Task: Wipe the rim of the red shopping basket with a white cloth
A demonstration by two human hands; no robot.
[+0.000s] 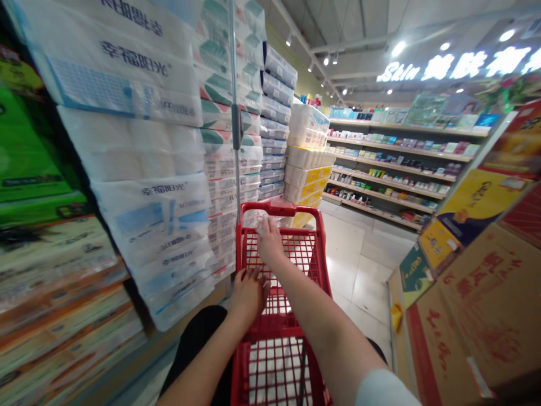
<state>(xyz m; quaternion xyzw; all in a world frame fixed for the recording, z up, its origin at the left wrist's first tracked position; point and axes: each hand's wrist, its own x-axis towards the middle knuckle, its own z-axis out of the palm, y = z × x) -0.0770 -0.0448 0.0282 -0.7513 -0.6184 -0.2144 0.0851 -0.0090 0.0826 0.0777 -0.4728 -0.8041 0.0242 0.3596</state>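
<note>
A red plastic shopping trolley (323,265) with gridded baskets stands right before me. My right hand (271,242) reaches over its upper basket, fingers closed around a small, crinkled, clear-and-white plastic-wrapped item (261,221); its contents cannot be made out. Lower and to the left, my left hand (249,290) rests over the basket's near left edge. Its fingers are spread, with no object visible in them. A small white bit shows by the left fingers, too blurred to name.
Tall stacks of wrapped tissue packs (169,220) rise close on the left, with a thin metal pole (236,180) before them. Cardboard boxes (486,299) line the right side. Tiled floor (346,254) runs ahead toward shelves (397,149) of small packages.
</note>
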